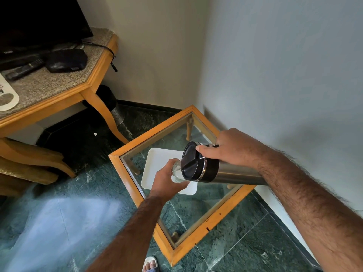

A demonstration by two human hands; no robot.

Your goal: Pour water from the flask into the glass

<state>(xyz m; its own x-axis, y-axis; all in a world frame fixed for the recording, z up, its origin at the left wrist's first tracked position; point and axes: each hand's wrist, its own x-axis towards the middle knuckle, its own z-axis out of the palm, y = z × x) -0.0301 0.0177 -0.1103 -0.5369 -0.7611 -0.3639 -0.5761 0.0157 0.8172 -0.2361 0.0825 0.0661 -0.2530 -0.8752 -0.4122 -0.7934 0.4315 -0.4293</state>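
Above the left hand's (167, 183) glass (177, 170), apparently touching, tilts the flask (216, 169).

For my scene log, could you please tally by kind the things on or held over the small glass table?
Flask: 1
Glass: 1
White tray: 1
Total: 3
The right hand holds the flask, the left hand the glass, above the tray on the table.

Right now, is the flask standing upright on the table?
No, the right hand holds the flask tipped on its side over the glass.
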